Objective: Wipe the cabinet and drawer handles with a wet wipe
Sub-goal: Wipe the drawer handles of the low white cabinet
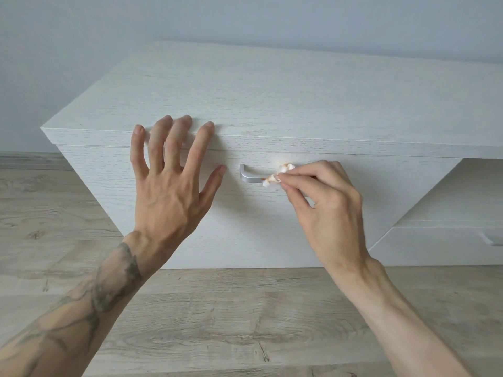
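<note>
A low white wood-grain cabinet (272, 104) stands against the wall. Its front carries a silver bar handle (249, 177). My right hand (324, 210) pinches a crumpled white wet wipe (279, 175) with orange-brown stains and holds it against the handle's middle; the handle's right part is hidden behind my fingers. My left hand (174, 186) is spread flat on the cabinet front, left of the handle, with its fingertips reaching over the top edge.
At the lower right sits another white drawer front with a second handle (490, 239), under an open recess (479, 191). Pale wood-plank floor (245, 322) runs below and to the left. A plain grey wall (245, 20) stands behind.
</note>
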